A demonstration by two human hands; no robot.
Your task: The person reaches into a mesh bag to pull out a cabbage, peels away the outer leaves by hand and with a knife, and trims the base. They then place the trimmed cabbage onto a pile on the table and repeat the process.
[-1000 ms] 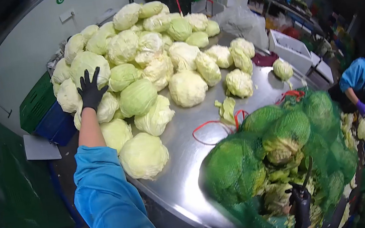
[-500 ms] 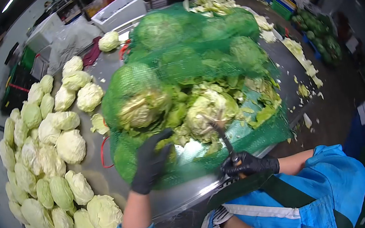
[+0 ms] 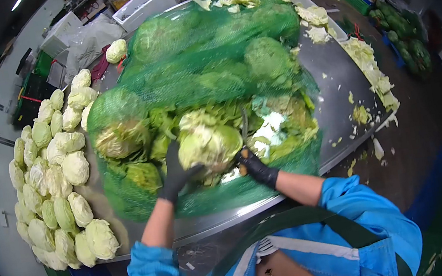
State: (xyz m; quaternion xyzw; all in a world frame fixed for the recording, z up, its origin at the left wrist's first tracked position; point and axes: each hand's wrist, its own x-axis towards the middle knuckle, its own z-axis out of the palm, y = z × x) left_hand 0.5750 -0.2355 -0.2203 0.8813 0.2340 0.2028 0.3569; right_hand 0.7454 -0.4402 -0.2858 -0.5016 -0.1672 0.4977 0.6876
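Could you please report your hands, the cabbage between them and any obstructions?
Left hand against cabbage; right hand gripping knife; loose leaves, green netting around it.

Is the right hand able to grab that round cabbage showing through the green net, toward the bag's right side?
Probably not directly: the green net lies over that round cabbage, and the right hand already grips a knife.

one head-worn view faces forward and down, close above hands (image 3: 177,173) and table (image 3: 331,77)
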